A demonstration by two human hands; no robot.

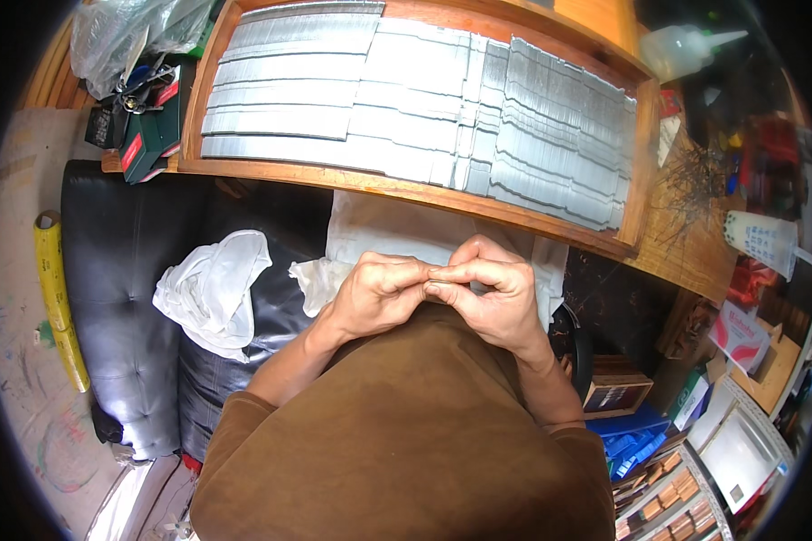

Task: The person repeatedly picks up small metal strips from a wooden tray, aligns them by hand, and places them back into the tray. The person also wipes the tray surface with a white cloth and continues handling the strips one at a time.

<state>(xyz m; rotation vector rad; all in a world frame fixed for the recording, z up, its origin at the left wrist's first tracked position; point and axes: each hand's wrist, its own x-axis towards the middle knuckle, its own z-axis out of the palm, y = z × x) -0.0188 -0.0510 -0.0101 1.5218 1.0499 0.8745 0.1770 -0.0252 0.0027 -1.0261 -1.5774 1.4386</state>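
My left hand [376, 288] and my right hand [498, 293] meet fingertip to fingertip just in front of my brown shirt. Both are closed in a pinch, and whatever lies between the fingers is hidden or too small to make out. Beyond them stands a shallow wooden tray [406, 189], filled with rows of thin, silvery metal pieces [415, 95] packed side by side. A pale cloth [379, 221] hangs below the tray's near edge, behind the hands. Beside my left wrist is a crumpled whitish piece of cloth [320, 281].
A bunched white cloth [215, 293] lies on the black tufted seat [122, 270] at left. A yellow tube [56, 298] rests farther left. Small boxes [153, 131] crowd the tray's left end. At right are a squeeze bottle [681, 50], a lidded cup [760, 239] and dark thin wires [695, 185].
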